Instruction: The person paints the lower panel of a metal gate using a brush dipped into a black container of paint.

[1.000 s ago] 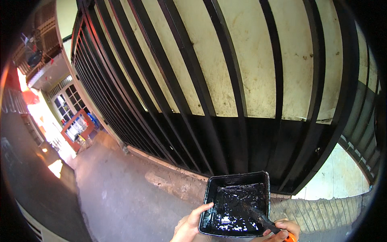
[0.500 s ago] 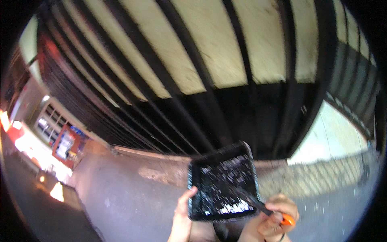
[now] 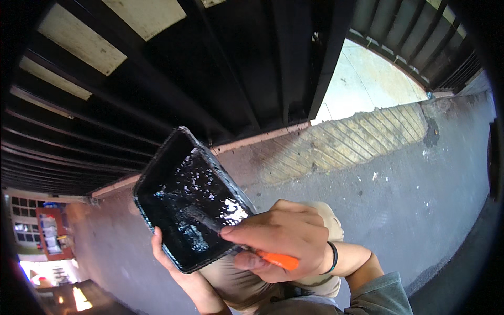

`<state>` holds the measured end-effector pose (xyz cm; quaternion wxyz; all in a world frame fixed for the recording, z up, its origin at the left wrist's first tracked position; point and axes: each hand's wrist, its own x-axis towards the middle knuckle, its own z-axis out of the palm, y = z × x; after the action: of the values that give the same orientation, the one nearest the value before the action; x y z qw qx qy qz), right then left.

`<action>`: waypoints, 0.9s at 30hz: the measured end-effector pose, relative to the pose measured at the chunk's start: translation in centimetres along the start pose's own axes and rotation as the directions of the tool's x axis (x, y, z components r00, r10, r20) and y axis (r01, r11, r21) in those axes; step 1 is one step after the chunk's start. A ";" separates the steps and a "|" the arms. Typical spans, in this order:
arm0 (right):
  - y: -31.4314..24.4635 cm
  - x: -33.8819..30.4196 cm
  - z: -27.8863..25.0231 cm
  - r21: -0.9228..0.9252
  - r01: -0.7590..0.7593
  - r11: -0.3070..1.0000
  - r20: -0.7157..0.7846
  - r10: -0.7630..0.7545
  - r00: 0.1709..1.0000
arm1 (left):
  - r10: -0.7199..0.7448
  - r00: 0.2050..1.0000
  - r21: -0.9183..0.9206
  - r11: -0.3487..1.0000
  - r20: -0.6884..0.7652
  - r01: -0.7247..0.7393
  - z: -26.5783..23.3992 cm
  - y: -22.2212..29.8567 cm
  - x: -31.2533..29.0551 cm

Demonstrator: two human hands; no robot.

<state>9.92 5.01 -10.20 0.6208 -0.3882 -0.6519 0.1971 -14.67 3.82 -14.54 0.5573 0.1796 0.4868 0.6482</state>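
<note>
A rectangular black paint tray (image 3: pixel 158 170), tilted, holds wet, glossy black paint that gleams inside. My left hand (image 3: pixel 173 265) grips the tray's near left edge, with a finger over the rim. In my right hand (image 3: pixel 286 231) is a paintbrush (image 3: pixel 282 260) with an orange handle, the fingers closed round it. The brush's dark bristle end lies inside the tray, against or just over the painted bottom; contact is hard to make out.
Ahead rises a slatted metal gate (image 3: pixel 173 79), mostly black, with cream patches higher up. A grooved concrete ramp (image 3: pixel 346 147) crosses the grey floor (image 3: pixel 388 210) before a bright opening (image 3: pixel 362 79). A reddish shelf unit (image 3: pixel 52 233) stands far left.
The view has turned toward the right. The tray is now more tilted and sits further left in view. My right hand has come over the tray's near right corner with the brush.
</note>
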 end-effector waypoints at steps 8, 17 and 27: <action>-0.2 -0.1 1.5 0.125 -0.060 0.990 -0.014 0.062 0.998 | 0.049 0.998 -0.035 0.998 -0.030 -0.050 -3.7 1.7 0.8; 0.0 0.3 2.1 0.210 -0.043 0.977 0.159 0.009 0.987 | 0.100 0.995 -0.250 0.963 0.002 -0.096 -4.8 2.7 -0.4; -0.6 -1.0 4.3 0.239 -0.051 0.970 0.250 -0.010 0.968 | 0.228 0.921 -0.248 0.917 -0.317 -0.312 -6.8 5.1 0.5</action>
<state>5.59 4.83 -11.09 0.5747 -0.2878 -0.6916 0.3295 -22.93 1.82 -13.63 0.4067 0.0667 0.4298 0.8033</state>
